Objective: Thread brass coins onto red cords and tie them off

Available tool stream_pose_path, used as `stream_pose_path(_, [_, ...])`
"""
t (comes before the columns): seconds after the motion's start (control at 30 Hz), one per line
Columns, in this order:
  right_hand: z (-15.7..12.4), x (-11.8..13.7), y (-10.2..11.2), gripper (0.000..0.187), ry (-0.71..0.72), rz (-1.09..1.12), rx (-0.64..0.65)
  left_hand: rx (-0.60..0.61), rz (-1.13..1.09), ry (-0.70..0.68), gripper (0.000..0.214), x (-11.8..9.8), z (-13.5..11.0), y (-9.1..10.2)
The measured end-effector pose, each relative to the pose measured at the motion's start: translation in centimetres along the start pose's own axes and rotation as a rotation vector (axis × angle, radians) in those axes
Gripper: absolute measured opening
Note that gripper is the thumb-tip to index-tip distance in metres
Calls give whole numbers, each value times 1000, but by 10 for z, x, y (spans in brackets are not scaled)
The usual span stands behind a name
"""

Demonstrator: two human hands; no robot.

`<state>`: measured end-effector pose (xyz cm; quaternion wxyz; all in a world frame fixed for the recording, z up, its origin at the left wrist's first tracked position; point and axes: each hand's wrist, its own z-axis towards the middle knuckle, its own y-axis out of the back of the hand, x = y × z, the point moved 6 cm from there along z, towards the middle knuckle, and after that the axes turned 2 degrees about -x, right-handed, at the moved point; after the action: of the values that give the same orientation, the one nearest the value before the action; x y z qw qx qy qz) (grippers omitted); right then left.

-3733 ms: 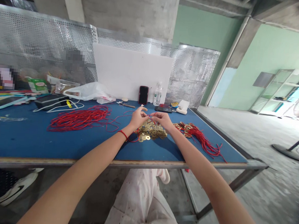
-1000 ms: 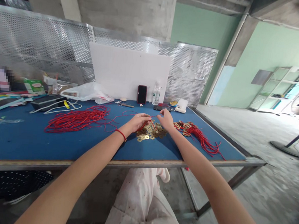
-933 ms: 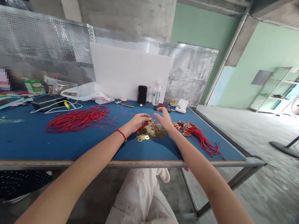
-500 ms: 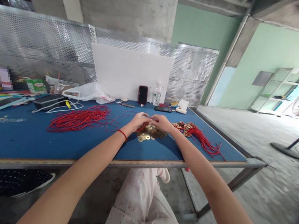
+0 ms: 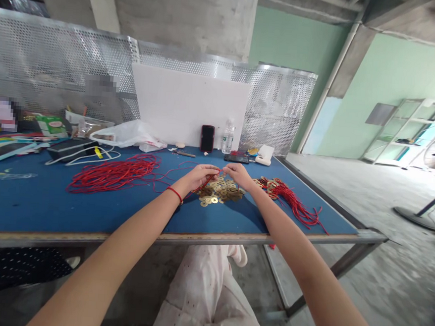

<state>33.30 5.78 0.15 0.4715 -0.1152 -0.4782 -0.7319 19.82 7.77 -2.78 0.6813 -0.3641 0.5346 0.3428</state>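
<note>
at mid-frame, the left hand [image 5: 202, 174] pinched a thin red cord [image 5: 209, 179] above round gold-coloured metal coins [image 5: 223, 187]; the right hand [image 5: 238, 173] narrowed beside it, its hold unclear. a close, steady pinch probably suited such limp cord.

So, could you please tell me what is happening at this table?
A person's left hand pinches a thin red cord above a pile of gold-coloured coins. The right hand is close beside it, but its exact grip is too small to see. A loose heap of red cord lies to the left, and coins with red cords to the right.
</note>
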Motion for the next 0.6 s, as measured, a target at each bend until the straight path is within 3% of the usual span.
stream_pose_path(0.1, [0, 0, -5, 28, 17, -11, 18, 36, -15, 52, 12, 1, -1, -3])
stream_pose_path(0.23, [0, 3, -10, 27, 44, -14, 36, 31, -22, 115, 19, 4, -3, -8])
stream_pose_path(0.4, [0, 5, -9, 26, 48, 3, 48, 36, 85, 45, 29, 1, -5, -10])
stream_pose_path(0.6, [1, 8, 6, 27, 11, 26, -11, 59, 72, 29, 25, -3, -5, -8])
